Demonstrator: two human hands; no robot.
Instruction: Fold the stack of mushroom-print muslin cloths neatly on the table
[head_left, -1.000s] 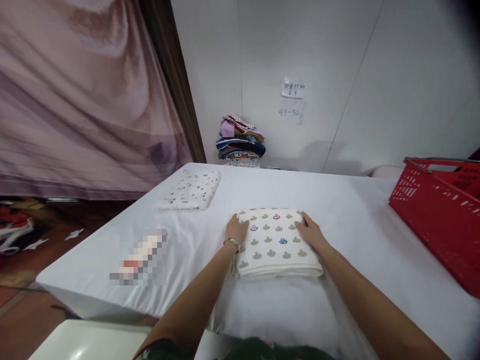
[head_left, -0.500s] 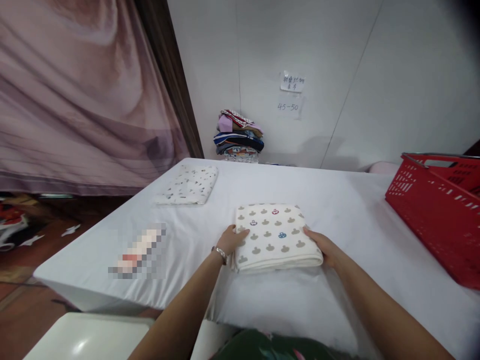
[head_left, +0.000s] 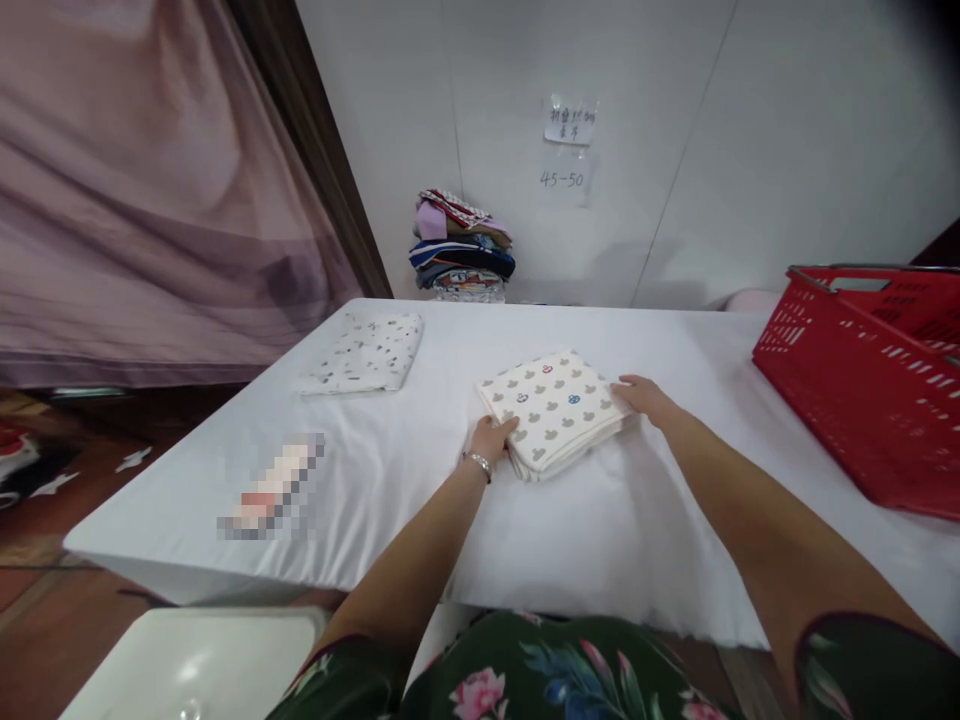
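A folded cream cloth (head_left: 551,412) printed with small grey shapes lies on the white-covered table (head_left: 600,520), turned at an angle. My left hand (head_left: 491,438), with a bracelet at the wrist, grips its near left corner. My right hand (head_left: 641,395) holds its right edge, fingers partly under the cloth. A second folded cloth (head_left: 365,352), white with dark speckles, lies flat at the table's far left, away from both hands.
A red plastic basket (head_left: 862,380) stands at the table's right. A pile of folded colourful clothes (head_left: 459,245) sits against the white wall behind the table. A pixelated object (head_left: 271,487) lies near the table's left edge. A pink curtain (head_left: 150,180) hangs at left.
Both hands slid from the cloth's top to its edges, and the folded cloth has turned anticlockwise and shifted slightly away and right. The camera tilted down.
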